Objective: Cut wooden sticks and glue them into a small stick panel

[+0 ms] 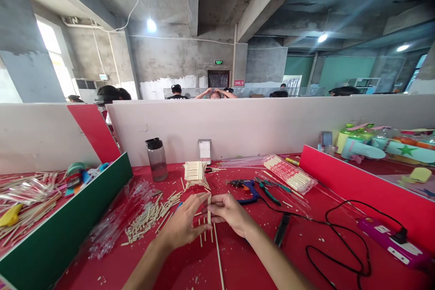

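Observation:
My left hand (183,223) and my right hand (230,213) meet over the red table (258,258). Together they pinch a short thin wooden stick (209,210), held upright between the fingertips of both hands. Several more short sticks (205,235) lie flat on the table just under my hands. Behind them stands a small structure built of sticks (196,174). A heap of cut stick pieces (152,218) lies to the left of my left hand.
A blue glue gun (247,186), pliers (268,190) and a plastic pack of sticks (290,173) lie right of centre. A black cable (340,235) runs to a purple power strip (390,239). A dark bottle (157,159) stands at the back. Green (68,231) and red (367,190) dividers flank the space.

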`<state>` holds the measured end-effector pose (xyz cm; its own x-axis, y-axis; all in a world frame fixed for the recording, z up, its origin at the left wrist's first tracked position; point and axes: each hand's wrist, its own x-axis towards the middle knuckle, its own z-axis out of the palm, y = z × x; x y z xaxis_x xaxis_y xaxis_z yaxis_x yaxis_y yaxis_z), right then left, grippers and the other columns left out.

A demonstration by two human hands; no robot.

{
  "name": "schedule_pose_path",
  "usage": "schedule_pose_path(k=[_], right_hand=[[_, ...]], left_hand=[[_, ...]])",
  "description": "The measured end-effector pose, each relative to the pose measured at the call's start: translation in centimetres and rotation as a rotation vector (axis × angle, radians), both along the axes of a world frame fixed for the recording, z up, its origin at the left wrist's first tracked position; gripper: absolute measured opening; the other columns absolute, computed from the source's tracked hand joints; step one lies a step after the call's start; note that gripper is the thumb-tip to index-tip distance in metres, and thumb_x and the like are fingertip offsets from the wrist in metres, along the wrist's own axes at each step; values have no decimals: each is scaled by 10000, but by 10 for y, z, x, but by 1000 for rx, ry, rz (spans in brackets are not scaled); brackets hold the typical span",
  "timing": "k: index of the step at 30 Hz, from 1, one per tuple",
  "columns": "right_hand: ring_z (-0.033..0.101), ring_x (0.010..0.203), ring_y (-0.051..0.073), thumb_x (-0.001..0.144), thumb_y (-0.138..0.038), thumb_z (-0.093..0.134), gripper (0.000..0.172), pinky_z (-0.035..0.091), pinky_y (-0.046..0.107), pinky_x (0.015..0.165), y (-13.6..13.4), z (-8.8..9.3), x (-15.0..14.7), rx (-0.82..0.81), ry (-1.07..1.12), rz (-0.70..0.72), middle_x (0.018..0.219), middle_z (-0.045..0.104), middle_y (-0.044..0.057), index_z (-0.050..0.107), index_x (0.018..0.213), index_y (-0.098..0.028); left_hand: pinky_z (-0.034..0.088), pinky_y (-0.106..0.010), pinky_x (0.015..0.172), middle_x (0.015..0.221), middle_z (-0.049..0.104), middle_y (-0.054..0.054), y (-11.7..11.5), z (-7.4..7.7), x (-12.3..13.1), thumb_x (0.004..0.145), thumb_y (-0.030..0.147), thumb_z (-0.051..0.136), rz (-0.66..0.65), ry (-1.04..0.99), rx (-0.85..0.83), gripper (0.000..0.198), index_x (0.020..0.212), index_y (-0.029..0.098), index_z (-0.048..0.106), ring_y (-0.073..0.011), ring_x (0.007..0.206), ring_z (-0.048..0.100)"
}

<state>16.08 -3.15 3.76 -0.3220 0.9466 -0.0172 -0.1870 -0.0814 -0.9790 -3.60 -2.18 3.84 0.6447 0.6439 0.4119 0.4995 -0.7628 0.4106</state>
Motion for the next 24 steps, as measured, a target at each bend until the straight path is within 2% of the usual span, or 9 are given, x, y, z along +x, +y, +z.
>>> schedule_pose_path(k=[8, 13, 18, 21, 23, 24], right_hand=[[727, 817, 230, 541, -541, 890, 571, 558, 332, 723, 0, 0, 1, -30, -3, 46, 880, 743, 74, 727, 908, -135], [716, 835, 222, 534, -518, 899, 557, 556, 332, 742, 0, -3, -3, -19, 17, -35, 851, 739, 60, 708, 900, -145], [711, 819, 219, 531, -520, 896, 545, 564, 351, 754, 2, -7, -3, -5, 25, -43, 834, 725, 47, 687, 874, -151], [708, 828, 233, 585, -525, 862, 519, 569, 372, 758, 3, -6, 1, 40, -43, -18, 825, 717, 46, 674, 897, -155], [705, 829, 241, 651, -508, 820, 498, 571, 381, 746, 3, -4, 4, 116, -121, -9, 849, 715, 46, 660, 981, -171], [702, 846, 242, 688, -477, 795, 478, 569, 376, 747, 3, -4, 6, 178, -174, -11, 881, 718, 49, 651, 1037, -184]], left_hand=[[470, -438, 1058, 1327, 569, -118, 3, -1, -2, 802, 318, 736, -10, 32, 103, 675, 1384, 240, 402, -283, 1236, 544], [447, -460, 1079, 1339, 567, -115, 2, 2, -3, 819, 324, 732, 1, 53, 97, 676, 1403, 260, 397, -295, 1255, 534], [449, -460, 1074, 1414, 511, -118, 2, 1, -5, 869, 399, 700, -32, 92, 68, 712, 1472, 290, 338, -301, 1308, 494], [389, -481, 1126, 1535, 389, -147, 1, 14, 1, 878, 464, 680, -94, 129, 73, 802, 1531, 281, 252, -321, 1405, 393], [343, -518, 1149, 1609, 267, -153, -8, 32, 9, 875, 464, 685, -77, 177, 98, 828, 1542, 275, 232, -350, 1452, 318], [323, -533, 1157, 1630, 229, -130, -17, 42, 13, 893, 424, 672, -58, 215, 108, 775, 1534, 291, 257, -355, 1463, 297]])
